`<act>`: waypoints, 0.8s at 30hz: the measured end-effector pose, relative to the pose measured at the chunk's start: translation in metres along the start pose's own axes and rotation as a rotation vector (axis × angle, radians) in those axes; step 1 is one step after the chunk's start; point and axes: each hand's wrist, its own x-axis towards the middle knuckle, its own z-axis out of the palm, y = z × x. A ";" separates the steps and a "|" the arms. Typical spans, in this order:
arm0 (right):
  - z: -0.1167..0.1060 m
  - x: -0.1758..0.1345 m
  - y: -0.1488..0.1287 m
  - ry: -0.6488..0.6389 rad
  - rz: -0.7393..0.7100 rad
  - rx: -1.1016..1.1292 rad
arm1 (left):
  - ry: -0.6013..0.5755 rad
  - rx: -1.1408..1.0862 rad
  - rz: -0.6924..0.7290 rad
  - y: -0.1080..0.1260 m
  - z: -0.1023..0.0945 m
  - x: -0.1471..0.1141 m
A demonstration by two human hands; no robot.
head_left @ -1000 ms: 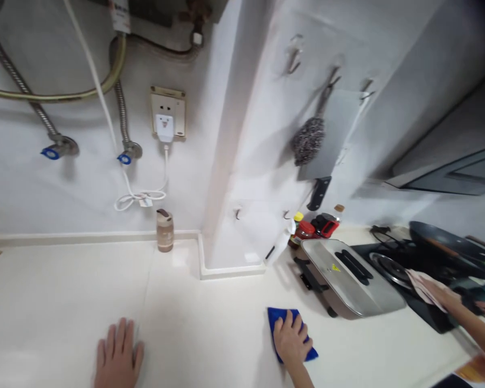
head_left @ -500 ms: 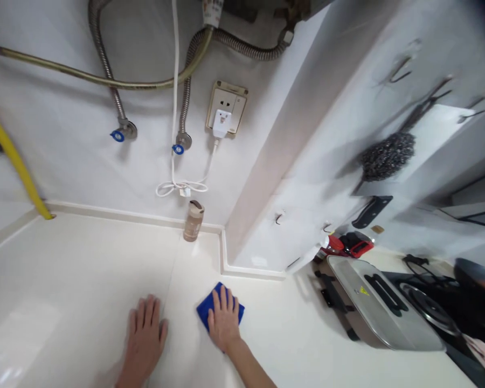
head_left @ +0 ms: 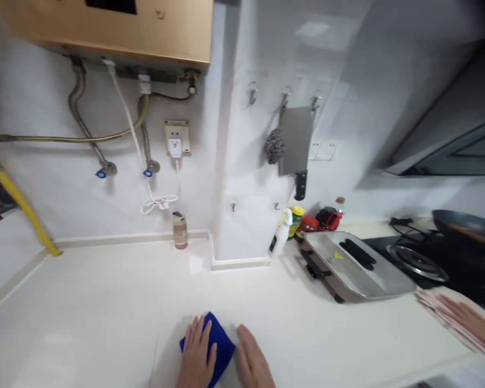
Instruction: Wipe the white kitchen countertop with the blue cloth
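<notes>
A folded blue cloth (head_left: 223, 345) lies on the white countertop (head_left: 117, 318) near the bottom middle. Flat on its left part rests my left hand (head_left: 196, 353), fingers stretched out and thumb spread over the blue. Just to the right of the cloth is my right hand (head_left: 254, 358), turned partly on its side with fingers extended and holding nothing; it is slightly blurred. Whether it touches the cloth's edge I cannot tell. A beige-brown bottle (head_left: 180, 230) stands farther back against the wall.
At right stands a lidded electric pan (head_left: 358, 267), with a spray bottle (head_left: 282, 237) and jars behind it. Another person's hand (head_left: 466, 318) rests on a pale striped cloth beside the stove. A cleaver (head_left: 296, 141) and steel scrubber (head_left: 274, 145) hang on the wall.
The view has tilted up and turned right, bringing the water heater and another person's hand into sight. My right hand has come off the blue cloth; my left hand now lies on it.
</notes>
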 end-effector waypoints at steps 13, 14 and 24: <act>-0.072 -0.069 0.163 0.308 -0.106 -0.257 | 0.023 0.165 -0.018 0.049 0.009 0.014; -0.073 -0.070 0.161 0.294 -0.092 -0.258 | 0.004 0.171 -0.027 0.051 0.005 0.014; -0.087 -0.073 0.144 0.169 -0.045 -0.220 | -0.224 0.186 -0.133 0.013 -0.093 -0.067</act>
